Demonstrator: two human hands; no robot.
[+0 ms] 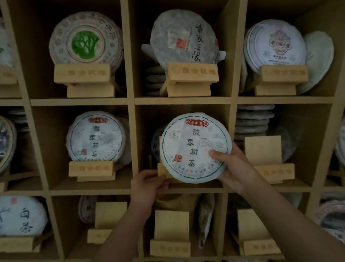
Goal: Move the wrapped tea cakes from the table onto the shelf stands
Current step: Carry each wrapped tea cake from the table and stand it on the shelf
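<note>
A round wrapped tea cake (pixel 193 145) in white paper with black characters and a red label stands upright in the middle cubby of the wooden shelf (pixel 131 105). My right hand (pixel 230 171) grips its lower right edge, thumb across the front. My left hand (pixel 149 184) holds the left end of the wooden stand (pixel 163 172) under the cake. Most of that stand is hidden behind the cake. Whether the cake rests on the stand I cannot tell.
Empty wooden stands sit in the cubby to the right (pixel 268 160) and in the row below (pixel 171 232) (pixel 107 221) (pixel 254 234). Other cubbies hold wrapped cakes on stands, such as the matching cake (pixel 95 137) to the left. Flat stacks of cakes (pixel 253 122) lie behind.
</note>
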